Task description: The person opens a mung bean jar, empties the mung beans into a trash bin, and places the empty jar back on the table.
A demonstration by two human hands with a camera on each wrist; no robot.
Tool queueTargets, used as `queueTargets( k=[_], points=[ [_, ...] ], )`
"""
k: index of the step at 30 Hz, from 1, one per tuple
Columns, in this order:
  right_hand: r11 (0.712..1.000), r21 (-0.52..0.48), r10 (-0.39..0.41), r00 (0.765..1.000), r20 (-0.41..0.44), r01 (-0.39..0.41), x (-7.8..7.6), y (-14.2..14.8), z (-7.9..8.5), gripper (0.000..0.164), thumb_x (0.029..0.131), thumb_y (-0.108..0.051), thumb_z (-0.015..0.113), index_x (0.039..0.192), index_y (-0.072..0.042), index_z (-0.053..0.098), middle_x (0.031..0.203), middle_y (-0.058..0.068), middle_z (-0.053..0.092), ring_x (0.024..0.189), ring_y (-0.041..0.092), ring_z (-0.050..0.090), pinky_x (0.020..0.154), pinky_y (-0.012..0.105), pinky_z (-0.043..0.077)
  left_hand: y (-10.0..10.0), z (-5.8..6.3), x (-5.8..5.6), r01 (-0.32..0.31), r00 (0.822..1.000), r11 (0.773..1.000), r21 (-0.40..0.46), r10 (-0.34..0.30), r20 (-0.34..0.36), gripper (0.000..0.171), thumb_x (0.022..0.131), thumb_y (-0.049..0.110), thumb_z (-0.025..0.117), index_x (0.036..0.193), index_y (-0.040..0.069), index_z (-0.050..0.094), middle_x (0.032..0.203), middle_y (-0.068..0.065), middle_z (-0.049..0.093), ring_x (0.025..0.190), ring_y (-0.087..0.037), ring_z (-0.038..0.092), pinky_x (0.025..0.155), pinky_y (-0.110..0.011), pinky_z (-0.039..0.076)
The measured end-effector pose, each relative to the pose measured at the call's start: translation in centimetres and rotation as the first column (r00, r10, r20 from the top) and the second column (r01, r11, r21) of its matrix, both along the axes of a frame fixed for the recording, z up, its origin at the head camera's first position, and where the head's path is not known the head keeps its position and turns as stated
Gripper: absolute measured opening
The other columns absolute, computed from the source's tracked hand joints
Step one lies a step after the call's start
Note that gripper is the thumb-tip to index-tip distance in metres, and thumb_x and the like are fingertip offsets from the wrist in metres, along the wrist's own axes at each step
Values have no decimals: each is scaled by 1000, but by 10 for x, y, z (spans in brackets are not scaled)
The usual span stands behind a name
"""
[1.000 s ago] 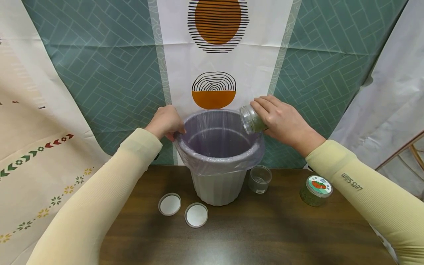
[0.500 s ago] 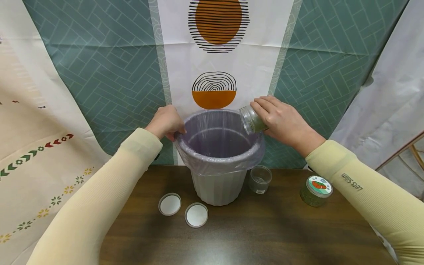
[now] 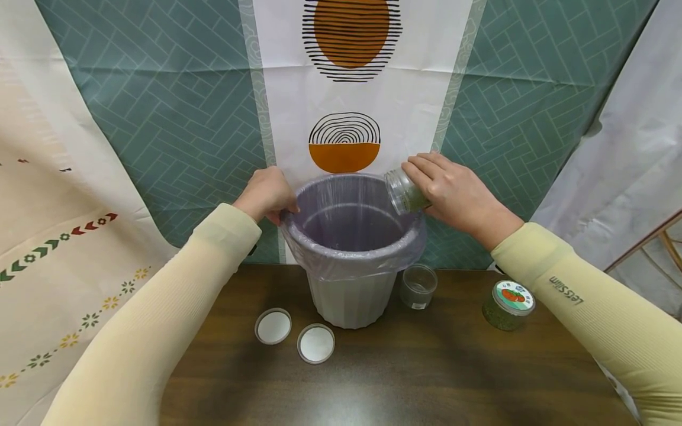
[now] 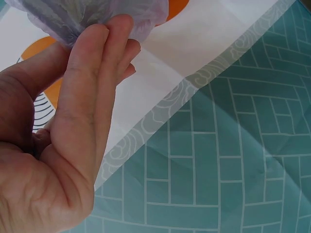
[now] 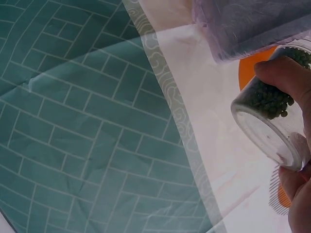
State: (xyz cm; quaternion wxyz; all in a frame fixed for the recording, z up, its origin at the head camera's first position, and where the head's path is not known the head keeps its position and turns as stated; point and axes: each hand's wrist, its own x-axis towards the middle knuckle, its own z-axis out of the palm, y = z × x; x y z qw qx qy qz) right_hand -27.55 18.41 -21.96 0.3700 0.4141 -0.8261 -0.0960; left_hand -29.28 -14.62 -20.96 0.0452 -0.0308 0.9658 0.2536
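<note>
A grey bin (image 3: 348, 302) lined with a thin purple bag (image 3: 341, 266) stands on the table. My left hand (image 3: 268, 194) is at its left rim; in the left wrist view, thumb and fingertips pinch the gathered liner. Above the bin's right rim, my right hand (image 3: 450, 192) grips a clear jar (image 3: 405, 190) with no lid, tipped with its mouth toward the bin. Small green beans (image 5: 272, 99), which look like mung beans, lie along the jar's lower side in the right wrist view. None can be seen falling, and the bin's bottom is too dark to make out.
Right of the bin stands another clear jar (image 3: 418, 288), without a lid. Further right is a lidded jar (image 3: 508, 306) of green contents with a tomato picture on top. Two round lids (image 3: 273, 326) lie on the brown table (image 3: 405, 378). Patterned cloth (image 3: 533, 118) hangs close behind the bin.
Both hands, the tilted jar and the bin hold the same places. The whole head view has shifted by only a few pixels.
</note>
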Motion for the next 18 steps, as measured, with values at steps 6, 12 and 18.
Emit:
queueTargets(
  k=[6, 12, 18],
  points=[
    [1000, -1, 15, 1000, -13, -15, 0, 0, 1, 90, 49, -8, 91, 129, 2, 50, 125, 20, 57, 119, 34, 52, 104, 45, 41, 0, 1, -1, -3, 1000, 1000, 1, 3, -5, 30, 76, 14, 73, 95, -7, 63, 91, -21, 61, 56, -25, 69, 51, -32, 56],
    [1000, 0, 19, 1000, -18, -19, 0, 0, 0, 89, 50, -6, 90, 129, 3, 50, 125, 20, 57, 118, 34, 52, 105, 45, 41, 0, 0, -1, 3, 1000, 1000, -8, -3, -9, 27, 76, 14, 73, 91, -6, 64, 89, -20, 61, 56, -25, 69, 50, -32, 56],
    [1000, 6, 10, 1000, -17, -10, 0, 0, -2, 88, 51, -5, 89, 129, 2, 50, 125, 20, 57, 119, 34, 51, 101, 46, 44, 0, -1, 0, 0, 1000, 1000, -6, 0, -14, 24, 76, 15, 73, 86, -5, 65, 82, -20, 63, 56, -26, 69, 52, -33, 57]
  ],
)
